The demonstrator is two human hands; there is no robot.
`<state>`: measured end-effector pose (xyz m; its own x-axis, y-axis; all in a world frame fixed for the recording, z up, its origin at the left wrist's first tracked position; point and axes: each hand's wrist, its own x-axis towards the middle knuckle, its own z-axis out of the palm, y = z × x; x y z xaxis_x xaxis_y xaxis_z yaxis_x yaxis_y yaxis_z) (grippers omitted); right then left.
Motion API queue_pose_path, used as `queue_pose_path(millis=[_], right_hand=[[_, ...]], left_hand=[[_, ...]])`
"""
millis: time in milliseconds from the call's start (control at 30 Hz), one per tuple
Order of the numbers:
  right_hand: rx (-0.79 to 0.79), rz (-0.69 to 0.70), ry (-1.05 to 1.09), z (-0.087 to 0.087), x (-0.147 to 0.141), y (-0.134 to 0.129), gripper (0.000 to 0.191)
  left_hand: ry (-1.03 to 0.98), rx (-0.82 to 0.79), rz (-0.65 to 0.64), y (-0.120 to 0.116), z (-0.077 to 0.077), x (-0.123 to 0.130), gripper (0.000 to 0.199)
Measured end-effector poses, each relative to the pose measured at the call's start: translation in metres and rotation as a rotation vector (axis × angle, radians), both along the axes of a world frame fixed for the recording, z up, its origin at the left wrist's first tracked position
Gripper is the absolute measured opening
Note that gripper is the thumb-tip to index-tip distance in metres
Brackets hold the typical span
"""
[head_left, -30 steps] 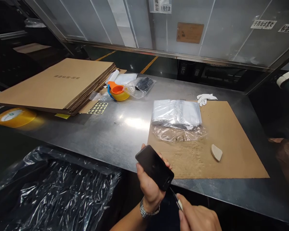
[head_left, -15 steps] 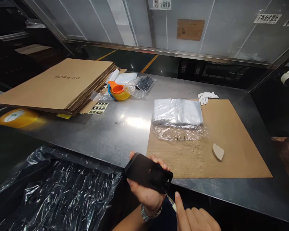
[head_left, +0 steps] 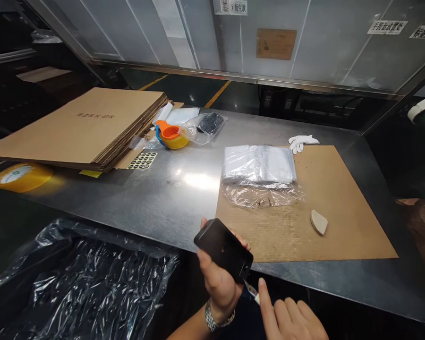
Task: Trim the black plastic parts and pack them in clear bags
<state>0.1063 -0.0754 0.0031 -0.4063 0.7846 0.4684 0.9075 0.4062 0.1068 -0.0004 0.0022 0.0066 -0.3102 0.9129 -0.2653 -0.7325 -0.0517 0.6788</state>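
My left hand (head_left: 219,282) is wrapped round a black phone case (head_left: 224,249), held tilted in front of the table edge with its hollow inner side towards me. Fingers show along its far edge and the thumb along the near one. A craft knife (head_left: 250,289) with a pale handle is gripped in my right hand (head_left: 286,315), the index finger stretched along it. The blade tip meets the lower right corner of the case; whether it cuts in I cannot tell. Most of the handle is hidden under the fingers.
A cardboard sheet (head_left: 343,212) on the metal table (head_left: 170,203) carries a pack of clear bags (head_left: 258,165) and a beige wedge-shaped pad (head_left: 318,222). A white glove (head_left: 302,142), tape rolls (head_left: 175,140) and stacked cardboard (head_left: 74,127) lie further off. A bin lined with black plastic (head_left: 92,283) stands at left.
The phone case has turned, its upper end swinging right and up, as my left hand rotated with it. My right hand keeps the knife at the same corner, with only a slight shift.
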Motion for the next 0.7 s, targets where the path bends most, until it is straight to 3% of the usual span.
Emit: queue_pose_path(millis=[200, 400, 700], right_hand=[[-0.008, -0.013, 0.012, -0.002, 0.020, 0.010, 0.028], [-0.228, 0.007, 0.164, -0.009, 0.028, 0.008, 0.034], [-0.178, 0.008, 0.065, -0.003, 0.030, 0.006, 0.031]], left_hand=[[-0.008, -0.163, -0.091, 0.003, -0.003, -0.004, 0.054], [-0.167, -0.252, -0.257, 0.009, 0.000, -0.008, 0.040], [-0.171, -0.231, -0.292, 0.004, 0.000, -0.007, 0.044]])
